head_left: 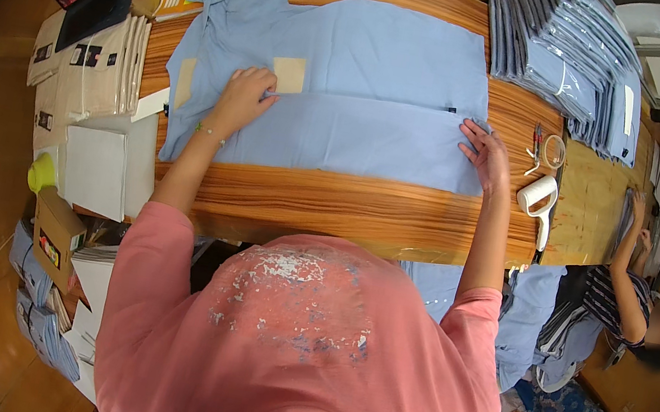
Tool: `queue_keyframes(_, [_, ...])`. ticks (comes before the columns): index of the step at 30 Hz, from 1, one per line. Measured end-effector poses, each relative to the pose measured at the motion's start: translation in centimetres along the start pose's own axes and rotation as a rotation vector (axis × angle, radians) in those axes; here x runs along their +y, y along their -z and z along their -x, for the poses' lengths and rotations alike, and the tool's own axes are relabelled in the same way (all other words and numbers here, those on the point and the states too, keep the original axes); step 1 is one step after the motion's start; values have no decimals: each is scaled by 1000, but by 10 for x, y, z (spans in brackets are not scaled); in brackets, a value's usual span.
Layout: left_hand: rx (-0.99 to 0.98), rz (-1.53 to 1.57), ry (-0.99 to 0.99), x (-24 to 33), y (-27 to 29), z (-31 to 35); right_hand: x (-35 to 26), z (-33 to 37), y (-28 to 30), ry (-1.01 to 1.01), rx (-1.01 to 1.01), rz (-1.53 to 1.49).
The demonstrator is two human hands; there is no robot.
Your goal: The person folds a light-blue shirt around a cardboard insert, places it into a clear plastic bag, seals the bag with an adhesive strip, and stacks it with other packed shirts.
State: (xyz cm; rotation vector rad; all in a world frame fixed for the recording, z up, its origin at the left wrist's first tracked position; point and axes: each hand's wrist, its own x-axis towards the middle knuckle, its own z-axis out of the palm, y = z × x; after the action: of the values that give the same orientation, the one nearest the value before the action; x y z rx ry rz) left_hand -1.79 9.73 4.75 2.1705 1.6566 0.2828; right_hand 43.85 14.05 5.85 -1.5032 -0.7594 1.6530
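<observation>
A light blue shirt [372,56] lies spread across the wood-grain table [304,202], its bunched sleeve at the far left. A lengthwise fold or edge runs across its middle, between my two hands. My left hand [245,100] is at the left end of that line, fingers curled and thumb out, closed on the cloth. Beside it a beige rectangular piece [288,74] lies on the shirt, and another beige strip [185,83] is further left. At the right end, my right hand [488,156] rests with its fingers apart on the shirt's edge, near a small dark tag [452,110].
Folded blue shirts in clear bags [555,60] are piled at the far right. A white handled roller [537,199], a tape roll [553,152] and small snips [536,144] lie right of the shirt. Beige packages [99,71] and white sheets [96,167] stand left. A co-worker [628,300] is at right.
</observation>
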Motion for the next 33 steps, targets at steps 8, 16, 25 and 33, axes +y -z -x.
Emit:
queue_keyframes(8, [240,-19,-126,-15,-37,9,85,29,-23,691,360,1348])
queue_keyframes(16, [172,-7,-65,22,-66,88,133,109,14,515,283,1503])
queue_keyframes(25, [393,144,94,29,-20,109,26,48,-179,886,-193,957])
queue_keyframes(33, [550,552,519,-71,-20,151,27,-119,-437,883,-99,868])
